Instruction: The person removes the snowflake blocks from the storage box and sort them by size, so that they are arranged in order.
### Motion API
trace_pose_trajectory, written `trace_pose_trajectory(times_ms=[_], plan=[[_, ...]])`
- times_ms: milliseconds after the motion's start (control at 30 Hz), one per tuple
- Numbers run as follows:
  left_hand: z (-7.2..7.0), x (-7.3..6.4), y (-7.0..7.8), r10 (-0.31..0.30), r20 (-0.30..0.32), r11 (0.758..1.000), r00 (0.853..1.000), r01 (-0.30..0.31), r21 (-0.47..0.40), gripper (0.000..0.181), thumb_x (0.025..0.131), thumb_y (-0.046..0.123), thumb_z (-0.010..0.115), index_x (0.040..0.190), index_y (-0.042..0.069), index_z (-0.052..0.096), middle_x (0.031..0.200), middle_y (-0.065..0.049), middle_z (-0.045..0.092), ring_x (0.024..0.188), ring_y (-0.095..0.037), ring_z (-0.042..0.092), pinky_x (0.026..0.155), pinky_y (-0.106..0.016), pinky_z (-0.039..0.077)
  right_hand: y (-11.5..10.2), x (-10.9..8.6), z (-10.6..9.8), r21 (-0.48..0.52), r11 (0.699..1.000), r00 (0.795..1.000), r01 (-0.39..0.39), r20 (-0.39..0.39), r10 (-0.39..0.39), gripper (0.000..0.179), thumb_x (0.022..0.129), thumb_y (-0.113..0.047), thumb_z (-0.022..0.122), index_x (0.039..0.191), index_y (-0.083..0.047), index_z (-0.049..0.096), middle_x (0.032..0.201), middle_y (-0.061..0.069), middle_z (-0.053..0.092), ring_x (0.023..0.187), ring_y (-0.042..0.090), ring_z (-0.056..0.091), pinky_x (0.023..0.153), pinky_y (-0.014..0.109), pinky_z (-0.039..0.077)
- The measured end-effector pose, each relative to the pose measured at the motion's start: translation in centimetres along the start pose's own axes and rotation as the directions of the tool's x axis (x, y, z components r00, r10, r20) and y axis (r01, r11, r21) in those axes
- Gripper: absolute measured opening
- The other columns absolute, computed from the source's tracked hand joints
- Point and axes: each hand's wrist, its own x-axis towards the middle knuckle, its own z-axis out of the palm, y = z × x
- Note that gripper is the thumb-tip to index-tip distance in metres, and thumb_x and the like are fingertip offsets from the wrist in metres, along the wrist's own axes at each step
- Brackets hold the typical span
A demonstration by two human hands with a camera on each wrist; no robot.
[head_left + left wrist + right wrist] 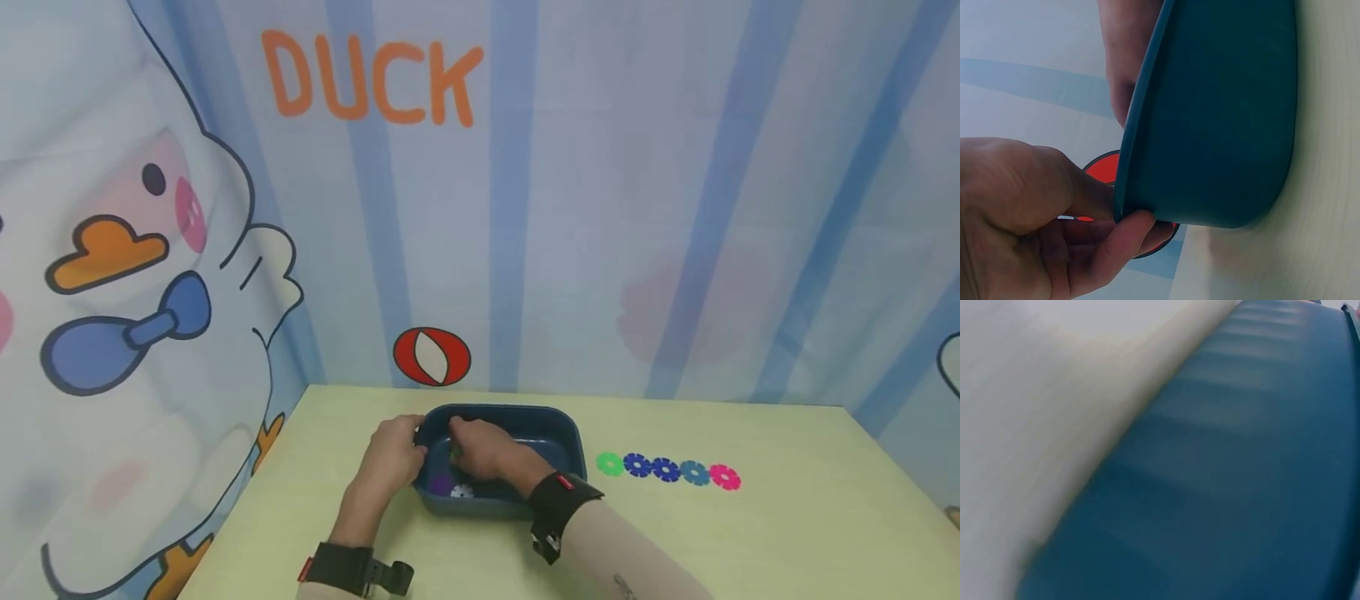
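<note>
1. Far left: duck print [142,308] on the backdrop [585,208], beyond the table [795,525]; prob. just decor.
2. Left of ctr: L hand [392,452] grips the bin [480,507] by its left rim, digits on both sides of the edge, per left wrist cam. Prob. a brace, so the bin won't slide while the other hand works inside.
3. In bin, near left: purple disc [441,484] & white disc [462,492] lie side by side, prob. kept there so loose pcs. don't stray.
4. In bin, far left: green pc. [454,452] shows at the fingertips of R hand [483,448], which dips in from the near right, fingers curled down. Can't tell if it's pinched or only touched; right wrist cam gets just bin wall & table.
5. Right of bin, well apart from R hand: green disc [610,464], navy discs (2) [637,465], blue disc [694,472] & pink disc [725,477] lie flat in a row. Neat spacing looks deliberate, prob. so each color reads at a glance.
</note>
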Motion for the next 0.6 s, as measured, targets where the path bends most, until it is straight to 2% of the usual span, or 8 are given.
trace_pose_trajectory(times_ms=[133,233,400,600], plan=[[0.0,0.1,-0.1,0.01,-0.004,1.0,1.0,-0.01,0.002,0.041,0.095,-0.003,0.07,0.136,-0.007,0.066,0.124,-0.023,0.074,0.116,-0.037,0.072,0.096,-0.052,0.061,0.6,-0.7,-0.9,0.126,0.992,1.0,0.015,-0.024,-0.012,0.016,0.105,-0.017,0.066,0.107,-0.012,0.051,0.084,0.002,0.06,0.073,0.017,0.058,0.069,0.035,0.049],[0.0,0.1,-0.2,0.009,-0.005,1.0,1.0,-0.009,0.012,0.041,0.095,-0.003,0.07,0.136,-0.007,0.066,0.124,-0.024,0.074,0.117,-0.038,0.071,0.097,-0.052,0.06,1.1,-1.4,-1.5,0.197,0.98,0.999,0.033,-0.037,-0.027,0.016,0.106,-0.016,0.064,0.105,-0.012,0.049,0.083,0.0,0.056,0.071,0.015,0.052,0.068,0.033,0.045],[0.1,0.2,-0.3,0.008,-0.013,1.0,1.0,-0.008,0.02,0.041,0.094,-0.004,0.07,0.135,-0.008,0.066,0.125,-0.024,0.074,0.119,-0.038,0.071,0.098,-0.053,0.06,1.9,-2.5,-2.7,0.249,0.964,0.994,0.093,-0.076,-0.076,0.018,0.105,-0.011,0.066,0.101,-0.009,0.049,0.084,0.001,0.054,0.072,0.015,0.049,0.07,0.034,0.044],[0.1,0.2,-0.1,0.01,-0.013,1.0,1.0,-0.01,0.02,0.041,0.094,-0.005,0.07,0.135,-0.008,0.066,0.127,-0.024,0.073,0.12,-0.038,0.07,0.1,-0.054,0.059,3.2,-3.7,-3.6,0.275,0.955,0.992,0.111,-0.092,-0.089,0.018,0.103,-0.011,0.069,0.099,-0.008,0.051,0.083,0.0,0.054,0.072,0.014,0.048,0.07,0.031,0.043]])
